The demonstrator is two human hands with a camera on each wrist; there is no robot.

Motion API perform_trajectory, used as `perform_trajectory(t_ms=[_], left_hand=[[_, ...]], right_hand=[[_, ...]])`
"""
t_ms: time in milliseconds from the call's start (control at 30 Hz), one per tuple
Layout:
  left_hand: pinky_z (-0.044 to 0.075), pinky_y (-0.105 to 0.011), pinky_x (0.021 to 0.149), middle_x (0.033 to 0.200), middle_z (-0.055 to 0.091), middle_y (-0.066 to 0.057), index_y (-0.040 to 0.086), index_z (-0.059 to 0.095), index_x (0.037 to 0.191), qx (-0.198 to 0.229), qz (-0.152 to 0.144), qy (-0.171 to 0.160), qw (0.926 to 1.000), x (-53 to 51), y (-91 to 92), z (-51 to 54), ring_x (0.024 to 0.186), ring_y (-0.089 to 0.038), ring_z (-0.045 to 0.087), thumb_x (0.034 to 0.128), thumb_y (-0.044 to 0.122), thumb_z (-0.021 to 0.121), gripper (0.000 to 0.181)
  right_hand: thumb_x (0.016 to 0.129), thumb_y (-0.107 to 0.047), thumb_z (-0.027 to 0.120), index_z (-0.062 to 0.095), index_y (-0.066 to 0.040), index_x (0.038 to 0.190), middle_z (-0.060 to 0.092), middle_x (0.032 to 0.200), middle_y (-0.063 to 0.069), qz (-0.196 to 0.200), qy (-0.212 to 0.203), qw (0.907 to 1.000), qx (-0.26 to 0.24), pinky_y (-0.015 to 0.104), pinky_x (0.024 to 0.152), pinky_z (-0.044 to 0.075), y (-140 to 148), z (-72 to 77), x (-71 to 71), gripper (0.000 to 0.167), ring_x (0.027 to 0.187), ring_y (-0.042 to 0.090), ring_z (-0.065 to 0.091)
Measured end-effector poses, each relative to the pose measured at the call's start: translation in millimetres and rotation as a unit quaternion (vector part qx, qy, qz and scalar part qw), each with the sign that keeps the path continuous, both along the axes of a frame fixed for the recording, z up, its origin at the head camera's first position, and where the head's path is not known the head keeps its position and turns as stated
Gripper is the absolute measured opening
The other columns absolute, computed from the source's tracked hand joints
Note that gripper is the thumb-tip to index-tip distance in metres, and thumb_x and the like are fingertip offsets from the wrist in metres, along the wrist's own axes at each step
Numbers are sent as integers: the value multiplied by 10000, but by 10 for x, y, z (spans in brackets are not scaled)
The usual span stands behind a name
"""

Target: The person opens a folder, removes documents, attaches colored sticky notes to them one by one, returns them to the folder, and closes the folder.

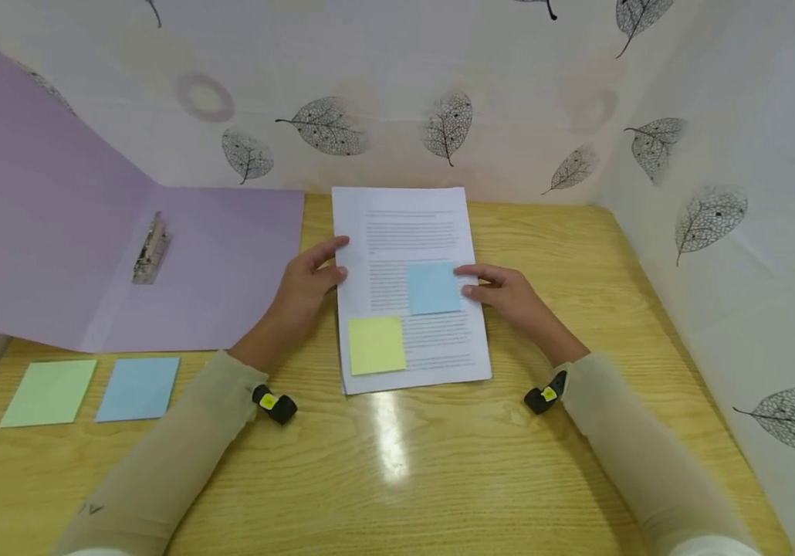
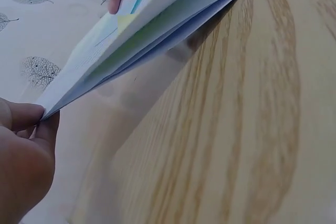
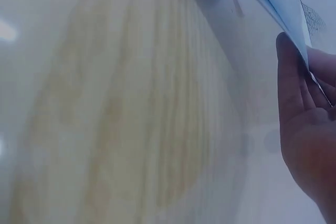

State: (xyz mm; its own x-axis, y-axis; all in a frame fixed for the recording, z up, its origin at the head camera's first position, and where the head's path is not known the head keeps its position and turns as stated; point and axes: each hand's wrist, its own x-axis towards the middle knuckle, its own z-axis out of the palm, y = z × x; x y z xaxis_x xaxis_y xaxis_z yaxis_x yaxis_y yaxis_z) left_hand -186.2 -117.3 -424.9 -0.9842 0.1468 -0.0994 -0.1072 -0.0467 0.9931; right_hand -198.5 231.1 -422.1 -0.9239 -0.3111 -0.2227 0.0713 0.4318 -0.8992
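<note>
A thin stack of printed paper (image 1: 404, 239) is held up between both hands, slightly above the table in the left wrist view. My left hand (image 1: 300, 289) pinches its left edge with the thumb and fingers. On the right edge, the fingers of my right hand (image 1: 512, 297) grip the sheets, beside a blue sticky note (image 1: 434, 288) on the top page. A yellow sticky note (image 1: 377, 345) lies at the lower left of that page. Seen from the left wrist, the sheets (image 2: 152, 30) fan apart a little along the lower edge.
An open purple folder (image 1: 231, 262) with a metal clip (image 1: 152, 251) lies at the left, its cover raised. In front of it are a green sticky pad (image 1: 49, 393) and a blue sticky pad (image 1: 137, 389). A leaf-patterned cloth (image 1: 397, 69) borders the wooden table (image 1: 453, 479) behind and at the right.
</note>
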Motion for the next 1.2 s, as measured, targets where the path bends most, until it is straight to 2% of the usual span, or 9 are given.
perform_trajectory(t_ms=[300,500,733,900,1000,1100,1200], left_hand=[[502,-312,1047,1542,440,1,194,505,1482,-26,132,114,9998,29,-72,54,1303,-197,536,1018,50,539,486],[517,-248,1007,1522,467,-8,182,516,1473,41,203,91,9997,19,-106,66,1296,-198,551,1013,24,548,487],[534,-262,984,1501,486,-24,163,503,1482,63,215,180,9996,35,-131,129,1259,-214,575,1011,18,545,495],[522,-283,1015,1505,488,-49,140,502,1479,-110,218,361,9991,68,-212,202,1246,-198,596,1015,53,566,477],[513,-272,1026,1490,503,-83,108,510,1466,-94,220,535,9983,123,-328,247,1211,-177,627,1017,68,579,456],[513,-238,1012,1444,533,-84,90,526,1446,-124,320,739,9967,228,-512,291,1161,-147,655,1017,83,593,434],[515,-177,970,1392,562,-42,103,533,1441,-547,580,1015,9916,387,-765,335,1130,-84,660,1014,127,612,434]], right_hand=[[994,-295,659,618,-205,1401,569,1459,53,-246,184,9995,-52,213,877,544,-120,49,108,418,1175,143,619],[981,-325,674,632,-226,1385,553,1476,12,-300,229,9992,-118,204,859,545,-150,66,146,418,1165,145,617],[972,-328,687,655,-232,1360,598,1401,15,-485,333,9980,-225,223,844,537,-218,127,205,401,1117,176,580],[969,-318,694,665,-223,1348,623,1342,30,-603,451,9962,-428,224,850,540,-259,153,222,392,1075,170,572],[959,-317,708,669,-214,1344,638,1288,33,-662,486,9952,-533,221,852,541,-267,167,235,401,1056,162,574],[953,-315,716,672,-208,1340,648,1227,18,-707,499,9942,-632,216,852,540,-269,182,258,404,1040,150,579],[952,-310,717,673,-198,1338,647,1145,2,-739,512,9934,-717,217,840,545,-265,192,284,404,1014,147,595]])
